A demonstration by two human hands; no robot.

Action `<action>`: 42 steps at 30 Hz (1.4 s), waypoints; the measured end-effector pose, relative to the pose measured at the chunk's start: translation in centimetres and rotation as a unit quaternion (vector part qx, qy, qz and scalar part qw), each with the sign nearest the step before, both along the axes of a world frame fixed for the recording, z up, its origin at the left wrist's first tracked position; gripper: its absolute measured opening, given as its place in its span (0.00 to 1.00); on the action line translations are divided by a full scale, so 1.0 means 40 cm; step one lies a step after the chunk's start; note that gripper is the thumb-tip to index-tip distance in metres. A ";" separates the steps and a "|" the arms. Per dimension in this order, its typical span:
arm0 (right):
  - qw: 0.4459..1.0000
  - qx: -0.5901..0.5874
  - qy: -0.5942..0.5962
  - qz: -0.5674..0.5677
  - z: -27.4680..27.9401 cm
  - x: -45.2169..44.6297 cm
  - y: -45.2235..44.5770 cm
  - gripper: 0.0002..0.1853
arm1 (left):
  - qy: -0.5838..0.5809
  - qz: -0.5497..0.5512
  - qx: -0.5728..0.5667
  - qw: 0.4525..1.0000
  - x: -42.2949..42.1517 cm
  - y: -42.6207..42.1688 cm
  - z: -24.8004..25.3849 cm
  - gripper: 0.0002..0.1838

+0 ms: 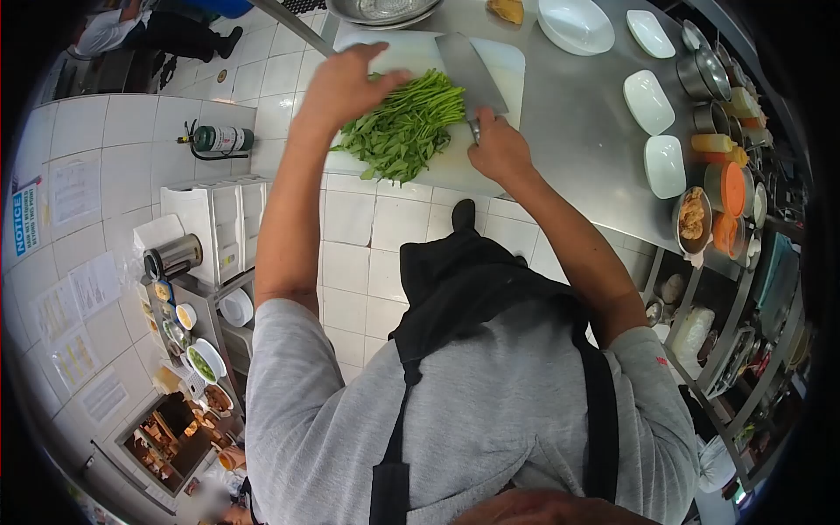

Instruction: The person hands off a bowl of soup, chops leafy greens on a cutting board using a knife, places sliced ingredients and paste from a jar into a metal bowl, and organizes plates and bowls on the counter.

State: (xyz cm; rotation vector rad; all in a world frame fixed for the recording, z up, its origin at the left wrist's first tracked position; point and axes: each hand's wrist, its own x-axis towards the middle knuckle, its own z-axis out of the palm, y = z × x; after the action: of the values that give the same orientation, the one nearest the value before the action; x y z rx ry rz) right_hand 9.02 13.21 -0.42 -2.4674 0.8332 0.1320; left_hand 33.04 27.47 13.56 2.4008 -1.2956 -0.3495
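A bunch of leafy greens (398,131) with cut stems lies on the white cutting board (472,166), leaves toward my body. My left hand (346,83) is over the far left side of the bunch, fingers spread apart and gripping nothing; I cannot tell whether a fingertip touches the stems. On the right of the greens, my right hand (501,147) is wrapped round the handle of a cleaver (470,72). Its broad blade points away from me above the board, beside the stem ends.
Metal pans (382,9) stand beyond the board. A white bowl (576,24) and several white dishes (649,101) sit along the steel counter (582,114). At its right are a bowl of fried food (691,217) and sauce containers (726,188). A co-worker (144,31) is at far left.
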 end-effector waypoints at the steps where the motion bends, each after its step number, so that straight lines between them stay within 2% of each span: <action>1: 1.000 -0.003 0.002 0.004 -0.001 0.003 -0.009 0.29 | -0.016 -0.020 0.012 1.000 0.003 -0.007 -0.076 0.42; 2: 0.999 -0.015 -0.039 -0.022 -0.004 -0.004 -0.022 0.27 | -0.031 -0.038 0.024 0.999 -0.008 -0.006 -0.145 0.52; 3: 0.995 -0.027 -0.079 -0.047 -0.005 -0.010 -0.035 0.25 | -0.027 -0.032 0.023 0.999 -0.041 -0.003 -0.198 0.52; 5: 0.996 0.008 -0.059 -0.060 0.081 -0.034 -0.060 0.23 | -0.102 -0.015 0.139 0.985 -0.120 -0.012 -0.271 0.63; 7: 0.995 0.044 -0.036 -0.078 0.165 -0.059 -0.058 0.21 | -0.078 0.018 0.144 0.986 -0.161 -0.032 -0.285 0.61; 9: 0.992 0.033 -0.112 -0.040 0.220 -0.096 -0.047 0.16 | -0.054 0.045 0.147 0.987 -0.188 -0.056 -0.292 0.59; 11: 0.995 0.014 -0.102 -0.006 0.275 -0.111 -0.020 0.15 | -0.069 0.079 0.153 0.983 -0.202 -0.078 -0.294 0.52; 16: 0.996 -0.004 -0.039 0.080 0.314 -0.103 0.021 0.10 | -0.061 0.078 0.160 0.982 -0.205 -0.082 -0.299 0.49; 17: 0.996 -0.005 -0.039 0.084 0.304 -0.094 0.018 0.10 | -0.058 0.073 0.161 0.983 -0.205 -0.081 -0.294 0.49; 19: 0.989 -0.024 0.095 0.108 0.284 -0.068 0.011 0.10 | -0.063 0.082 0.157 0.982 -0.208 -0.078 -0.293 0.50; 23: 0.986 -0.022 0.121 0.111 0.315 -0.032 0.008 0.11 | -0.062 0.075 0.167 0.981 -0.212 -0.081 -0.289 0.52; 33: 0.985 -0.010 0.096 0.143 0.271 0.073 -0.016 0.10 | -0.067 0.080 0.242 0.965 -0.204 -0.129 -0.297 0.51; 36: 0.986 0.001 0.094 0.140 0.240 0.075 -0.017 0.10 | -0.062 0.085 0.234 0.966 -0.204 -0.124 -0.298 0.52; 38: 0.986 0.005 0.100 0.134 0.216 0.070 -0.017 0.10 | -0.071 0.085 0.192 0.975 -0.207 -0.115 -0.298 0.48; 42: 0.989 0.015 0.076 0.123 0.132 0.054 -0.011 0.12 | -0.070 0.086 0.193 0.975 -0.208 -0.105 -0.299 0.49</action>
State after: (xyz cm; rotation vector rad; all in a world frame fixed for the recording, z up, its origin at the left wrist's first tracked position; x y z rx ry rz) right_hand 11.16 12.79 4.85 -2.5476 0.5799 0.4224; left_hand 24.70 23.27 1.61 2.8875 -1.1481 -0.4210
